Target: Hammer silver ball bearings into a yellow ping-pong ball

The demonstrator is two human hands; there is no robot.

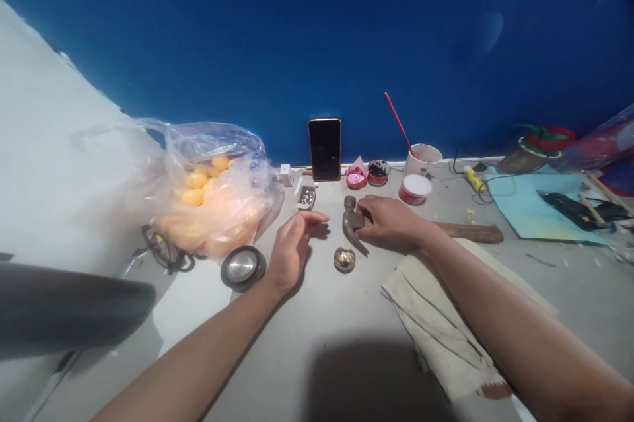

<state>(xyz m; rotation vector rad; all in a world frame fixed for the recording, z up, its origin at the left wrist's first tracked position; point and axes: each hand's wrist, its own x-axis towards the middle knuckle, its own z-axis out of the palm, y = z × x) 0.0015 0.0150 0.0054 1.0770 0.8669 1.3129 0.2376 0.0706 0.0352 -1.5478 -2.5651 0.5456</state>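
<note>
My left hand (292,245) rests on its side on the table, fingers stretched out to the right and holding nothing. Just beyond its fingertips stands a small white box (306,196) of shiny metal bits. My right hand (389,220) is closed around the neck of a claw hammer (350,218) lying on the table. The hammer's wooden handle runs rightward under my wrist. In front of the hammer head sits a small round piece with a gold and dark speckled surface (344,259), touched by neither hand. Left of my left hand lies a round black-rimmed metal lid (242,266).
A phone (325,149) leans upright on the blue wall. Behind the hammer are a pink-filled tub (356,176), a black-filled tub (378,172), a lidded tub (415,189) and a white cup (424,156). A plastic bag (222,204) of orange things sits left, a folded cloth (440,316) right.
</note>
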